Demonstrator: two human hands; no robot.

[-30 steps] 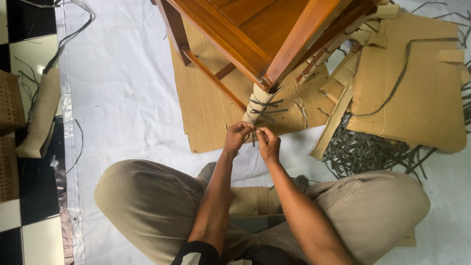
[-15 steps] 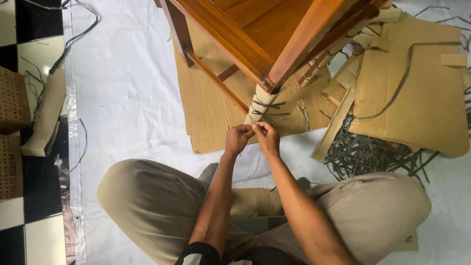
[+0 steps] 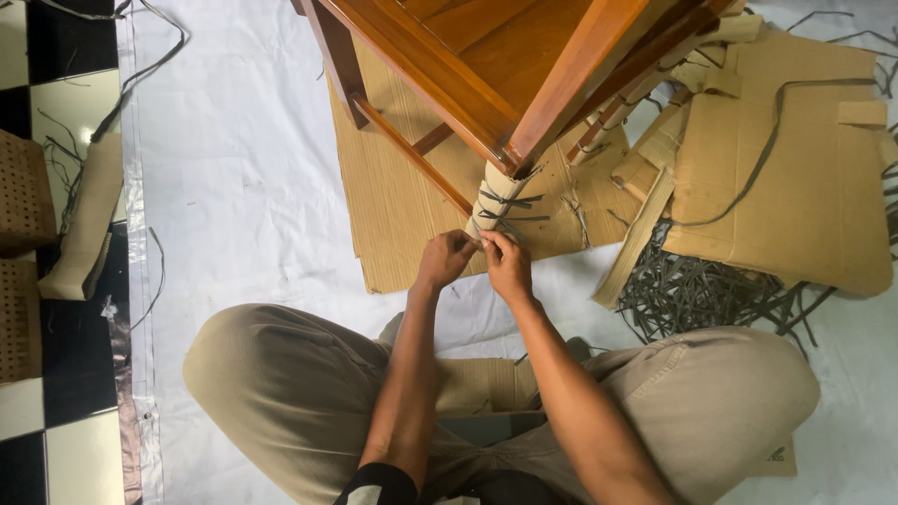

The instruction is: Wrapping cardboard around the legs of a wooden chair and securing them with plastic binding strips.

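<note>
A brown wooden chair stands in front of me. Its near leg is wrapped in cardboard and tied with dark straps. My left hand and my right hand meet at the foot of that wrapped leg. Both pinch the ends of a dark strap between their fingertips, close against the cardboard. My crossed legs in beige trousers fill the bottom of the view.
A flat cardboard sheet lies under the chair on a white plastic sheet. Cardboard pieces and a heap of dark strap offcuts lie to the right. Woven panels sit on the tiled floor at left.
My hands have come together and moved slightly up against the wrapped leg, drawing the strap ends closer to the cardboard.
</note>
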